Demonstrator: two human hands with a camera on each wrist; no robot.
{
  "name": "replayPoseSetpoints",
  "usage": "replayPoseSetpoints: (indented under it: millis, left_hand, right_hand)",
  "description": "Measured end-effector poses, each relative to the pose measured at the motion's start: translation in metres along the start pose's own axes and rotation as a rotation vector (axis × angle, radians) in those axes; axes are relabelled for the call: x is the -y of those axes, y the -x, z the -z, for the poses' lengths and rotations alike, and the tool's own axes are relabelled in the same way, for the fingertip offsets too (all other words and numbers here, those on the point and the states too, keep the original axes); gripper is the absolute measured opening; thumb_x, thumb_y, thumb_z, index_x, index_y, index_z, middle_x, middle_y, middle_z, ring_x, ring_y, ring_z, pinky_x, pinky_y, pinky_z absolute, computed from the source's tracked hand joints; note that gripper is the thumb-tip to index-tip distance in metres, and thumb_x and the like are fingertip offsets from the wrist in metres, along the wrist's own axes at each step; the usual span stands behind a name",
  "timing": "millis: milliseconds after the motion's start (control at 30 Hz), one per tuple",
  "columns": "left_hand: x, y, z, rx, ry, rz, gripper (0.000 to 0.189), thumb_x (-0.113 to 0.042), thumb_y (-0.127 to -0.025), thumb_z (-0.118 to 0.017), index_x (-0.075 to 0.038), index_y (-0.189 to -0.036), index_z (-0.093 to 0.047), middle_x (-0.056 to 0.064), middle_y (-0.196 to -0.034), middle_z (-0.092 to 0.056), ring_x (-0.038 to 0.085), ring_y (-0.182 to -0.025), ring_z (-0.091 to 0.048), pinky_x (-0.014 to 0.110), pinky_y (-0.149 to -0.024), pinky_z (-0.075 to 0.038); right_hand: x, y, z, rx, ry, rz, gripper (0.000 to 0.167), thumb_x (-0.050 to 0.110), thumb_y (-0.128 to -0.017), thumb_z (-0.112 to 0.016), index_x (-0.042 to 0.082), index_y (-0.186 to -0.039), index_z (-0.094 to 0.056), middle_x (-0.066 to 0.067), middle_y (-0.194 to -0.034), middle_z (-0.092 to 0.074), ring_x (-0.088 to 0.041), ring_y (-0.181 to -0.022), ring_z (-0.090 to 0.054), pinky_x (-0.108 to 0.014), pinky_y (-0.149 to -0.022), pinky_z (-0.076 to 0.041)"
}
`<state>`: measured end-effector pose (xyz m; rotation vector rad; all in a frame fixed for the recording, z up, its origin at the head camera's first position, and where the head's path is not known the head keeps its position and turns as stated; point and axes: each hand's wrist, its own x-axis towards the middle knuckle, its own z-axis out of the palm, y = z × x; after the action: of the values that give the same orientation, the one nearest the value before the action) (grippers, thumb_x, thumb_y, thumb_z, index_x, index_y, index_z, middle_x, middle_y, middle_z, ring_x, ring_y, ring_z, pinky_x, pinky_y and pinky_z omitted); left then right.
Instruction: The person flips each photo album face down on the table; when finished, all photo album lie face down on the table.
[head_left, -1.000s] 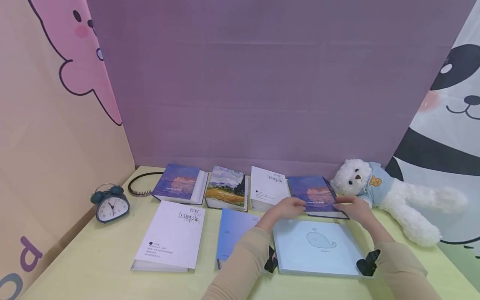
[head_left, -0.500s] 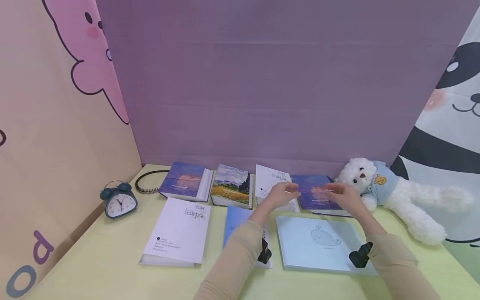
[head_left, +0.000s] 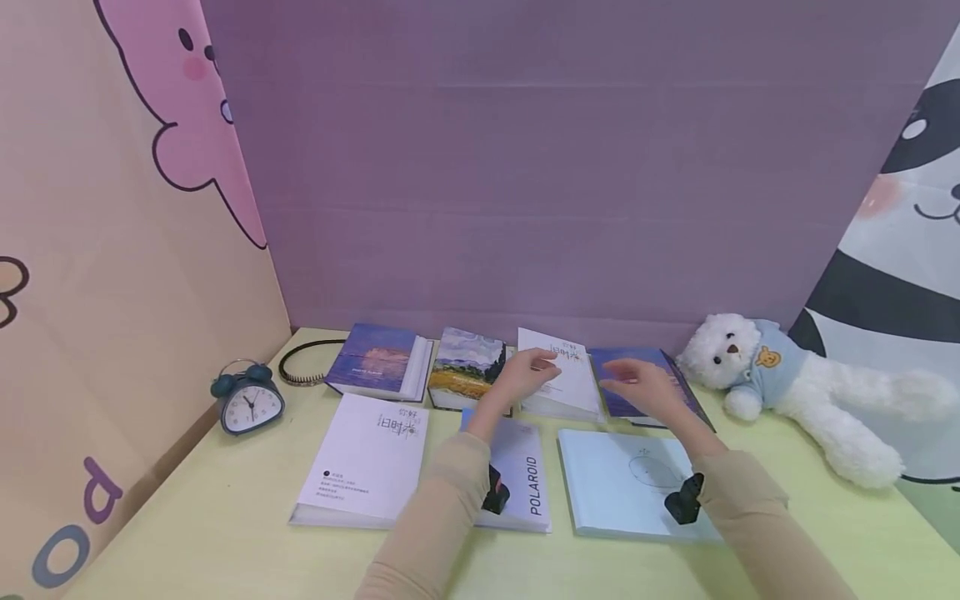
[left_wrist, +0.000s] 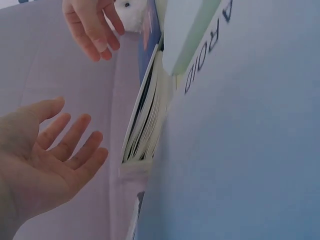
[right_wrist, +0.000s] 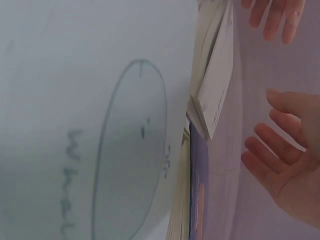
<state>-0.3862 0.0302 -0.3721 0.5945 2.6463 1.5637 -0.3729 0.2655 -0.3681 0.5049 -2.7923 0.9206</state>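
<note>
My left hand (head_left: 528, 372) hovers over the back row, between a landscape-painted album (head_left: 457, 385) and a white-covered book (head_left: 573, 396). My right hand (head_left: 641, 387) floats over a purple-blue photo album (head_left: 621, 407), hiding part of its cover. Both hands hold nothing; in the left wrist view, the left hand's fingers (left_wrist: 75, 137) are loosely bent and apart from the books. The right wrist view shows the right palm (right_wrist: 300, 185) facing the other hand across a gap. Below my forearms lie a blue-lilac POLAROID album (head_left: 528, 458) and a pale whale-drawing book (head_left: 600, 492).
A second white book (head_left: 367, 467) lies front left, and another purple-blue album (head_left: 375, 358) back left. A black headband (head_left: 288, 358) and an alarm clock (head_left: 251, 406) stand at the left. A white plush bear (head_left: 787, 375) lies at the right, with a purple backdrop (head_left: 525, 167) behind.
My hands have let go of the right-hand photo album's sides, risen and moved left. The books hold their places while the view has turned a little left.
</note>
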Motion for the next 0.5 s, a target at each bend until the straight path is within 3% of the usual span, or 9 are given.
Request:
replayPoseSetpoints:
  millis: [200, 400, 500]
  left_hand:
    - [0.005, 0.005, 0.016, -0.004, -0.056, 0.059, 0.042, -0.029, -0.096, -0.054, -0.012, -0.134, -0.052, 0.009, -0.134, -0.053, 0.027, -0.127, -0.046, 0.043, -0.102, -0.042]
    - [0.01, 0.012, 0.022, 0.079, -0.056, 0.153, 0.052, -0.03, -0.097, -0.051, -0.01, -0.143, -0.039, 0.015, -0.145, -0.041, 0.031, -0.133, -0.039, 0.045, -0.106, -0.038]
    - [0.013, 0.013, 0.023, 0.092, -0.054, 0.17, 0.059, -0.028, -0.097, -0.051, -0.005, -0.147, -0.029, 0.019, -0.145, -0.039, 0.033, -0.133, -0.039, 0.046, -0.106, -0.038]
  right_hand:
    - [0.008, -0.007, -0.012, 0.063, 0.027, -0.006, 0.046, 0.026, -0.091, -0.062, -0.002, -0.127, -0.055, -0.026, -0.126, -0.055, -0.043, -0.117, -0.052, -0.053, -0.093, -0.046]
    - [0.013, -0.009, -0.022, 0.132, 0.072, -0.025, 0.044, 0.027, -0.09, -0.063, 0.001, -0.125, -0.058, -0.025, -0.125, -0.056, -0.043, -0.116, -0.052, -0.057, -0.093, -0.045]
    - [0.014, -0.009, -0.027, 0.17, 0.061, -0.041, 0.046, 0.028, -0.09, -0.063, 0.001, -0.126, -0.056, -0.026, -0.127, -0.055, -0.043, -0.117, -0.051, -0.057, -0.093, -0.044]
